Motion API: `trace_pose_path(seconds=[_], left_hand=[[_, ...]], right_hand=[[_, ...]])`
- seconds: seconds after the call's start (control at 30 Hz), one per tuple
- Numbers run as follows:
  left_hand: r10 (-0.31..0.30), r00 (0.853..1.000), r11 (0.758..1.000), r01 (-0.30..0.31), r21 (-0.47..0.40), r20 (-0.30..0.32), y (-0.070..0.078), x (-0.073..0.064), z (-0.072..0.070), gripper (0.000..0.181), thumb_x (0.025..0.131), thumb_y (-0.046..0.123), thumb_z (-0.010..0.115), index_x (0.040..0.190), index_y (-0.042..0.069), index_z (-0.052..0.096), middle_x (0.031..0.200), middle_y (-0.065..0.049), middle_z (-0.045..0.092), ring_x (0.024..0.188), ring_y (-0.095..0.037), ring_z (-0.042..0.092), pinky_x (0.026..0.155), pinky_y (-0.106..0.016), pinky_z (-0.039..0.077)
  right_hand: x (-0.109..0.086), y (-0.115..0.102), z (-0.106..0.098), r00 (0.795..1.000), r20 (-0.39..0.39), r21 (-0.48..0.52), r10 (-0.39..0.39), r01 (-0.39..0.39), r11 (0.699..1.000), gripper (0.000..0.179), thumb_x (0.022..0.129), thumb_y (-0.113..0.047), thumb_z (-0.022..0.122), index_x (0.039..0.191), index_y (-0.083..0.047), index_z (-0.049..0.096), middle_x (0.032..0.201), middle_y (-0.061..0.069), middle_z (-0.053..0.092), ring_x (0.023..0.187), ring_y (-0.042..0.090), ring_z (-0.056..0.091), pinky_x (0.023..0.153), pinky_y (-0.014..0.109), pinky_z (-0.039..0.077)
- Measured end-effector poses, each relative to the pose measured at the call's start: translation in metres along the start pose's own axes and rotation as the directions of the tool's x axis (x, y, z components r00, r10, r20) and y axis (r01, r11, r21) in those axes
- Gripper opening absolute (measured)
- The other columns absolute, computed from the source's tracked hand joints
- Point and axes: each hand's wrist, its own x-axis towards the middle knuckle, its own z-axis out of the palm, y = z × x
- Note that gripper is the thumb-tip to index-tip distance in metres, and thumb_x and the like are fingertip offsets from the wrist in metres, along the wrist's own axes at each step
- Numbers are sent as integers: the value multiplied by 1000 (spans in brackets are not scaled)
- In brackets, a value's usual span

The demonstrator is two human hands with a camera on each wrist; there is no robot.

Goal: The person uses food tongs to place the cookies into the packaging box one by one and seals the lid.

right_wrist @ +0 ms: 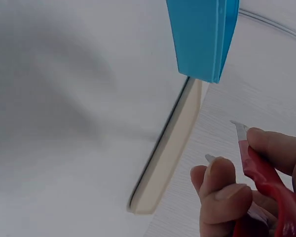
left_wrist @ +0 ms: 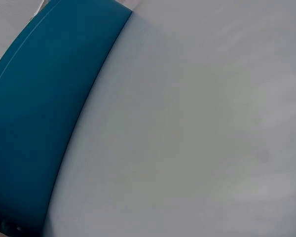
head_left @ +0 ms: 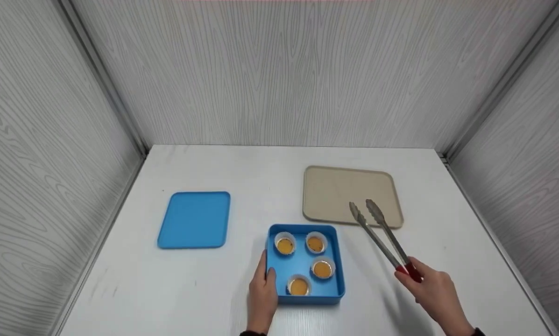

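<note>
My left hand [head_left: 262,295] grips the left wall of a square blue box [head_left: 283,274], its thumb at the rim and its fingers along the outside. Inside the box stand several white paper cups [head_left: 316,242] with golden-brown contents, perhaps small tarts. To the right, my right hand [head_left: 435,291] holds metal tongs [head_left: 385,237] by their red handles [right_wrist: 266,180]; the tong arms are spread apart with nothing between the tips. Those tips overlap a beige tray [head_left: 344,191] in the head view. The left wrist view shows the box's blue side wall [left_wrist: 44,98] but no fingers.
A flat blue square lid or tray [head_left: 196,220] lies at the left of the white table [head_left: 134,280]. Wood-grained panels [head_left: 279,74] stand behind the table and at both sides.
</note>
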Motion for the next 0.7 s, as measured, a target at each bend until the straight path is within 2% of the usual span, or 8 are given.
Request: trace_pose_path(seconds=[0.17, 0.3, 0.4, 0.57, 0.7], left_hand=[[7, 1000, 1000, -7, 0, 0, 0, 0, 0, 54, 108, 22, 45, 160, 13, 36, 163, -4, 39, 149, -27, 37, 118, -51, 36], [2, 1000, 1000, -2, -3, -2, -1, 1, 0, 54, 108, 22, 45, 160, 13, 36, 163, -4, 39, 150, -28, 36, 118, -52, 35], [-10, 1000, 1000, 10, -2, -4, 0, 0, 0, 54, 108, 22, 45, 161, 13, 35, 163, -4, 38, 150, -28, 36, 118, -52, 35], [-14, 1000, 1000, 14, 0, -2, 1, 0, 0, 55, 108, 22, 45, 161, 12, 35, 163, -5, 38, 150, -29, 35, 118, -52, 36], [-15, 1000, 1000, 15, -2, -2, 1, 0, 0, 54, 108, 22, 45, 161, 13, 35, 163, -5, 38, 150, -29, 35, 118, -52, 35]], right_hand=[[-2, 7, 9, 999, 18, -10, 46, -45, 999, 20, 92, -26, 77, 103, -12, 70, 64, -5, 56, 42, 8, 53, 44, 22, 40], [1, 12, 15, 994, 41, -2, 103, -103, 995, 27, 92, -26, 76, 110, -7, 71, 64, -3, 57, 44, 11, 56, 43, 23, 42], [6, 16, 20, 994, 34, -9, 107, -106, 994, 31, 92, -25, 76, 113, -2, 70, 63, -1, 58, 44, 12, 56, 42, 24, 44], [15, 21, 27, 997, -4, -49, 73, -74, 996, 22, 92, -23, 76, 96, -3, 67, 60, 0, 59, 43, 11, 54, 43, 26, 44], [21, 25, 34, 998, -28, -81, 51, -53, 995, 22, 91, -22, 77, 86, -6, 62, 61, 0, 58, 48, 13, 52, 46, 29, 41]])
